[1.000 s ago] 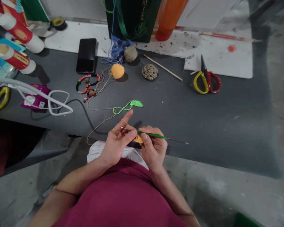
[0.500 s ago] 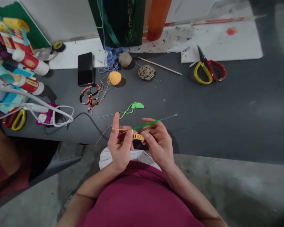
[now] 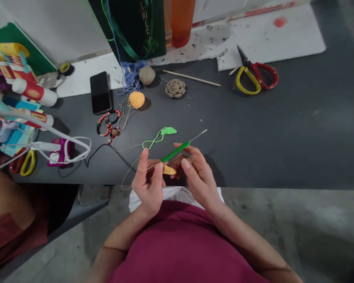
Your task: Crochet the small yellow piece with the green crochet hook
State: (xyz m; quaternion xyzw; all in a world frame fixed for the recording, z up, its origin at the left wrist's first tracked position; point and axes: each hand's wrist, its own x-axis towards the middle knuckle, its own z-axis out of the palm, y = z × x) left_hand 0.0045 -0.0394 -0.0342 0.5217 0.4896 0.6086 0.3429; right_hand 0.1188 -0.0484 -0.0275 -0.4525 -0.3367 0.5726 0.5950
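Observation:
My left hand pinches a small orange crochet piece, with tan yarn looped over its raised forefinger. My right hand grips a green-handled crochet hook; the handle slants up to the right and its metal tip points away from me. The yarn trails across the grey table to an orange yarn ball. A small green crocheted leaf with its green thread lies just beyond my hands.
Behind are a black phone, bead bracelets, a tan yarn ball, a beige crocheted flower, a wooden stick and red-yellow scissors. White cables and a pink device lie left. Another person's arm is at the far left.
The hook has swung from pointing right and slightly down to slanting up and away. My left forefinger has lifted more upright. The camera view has shifted, so the table items appear further left.

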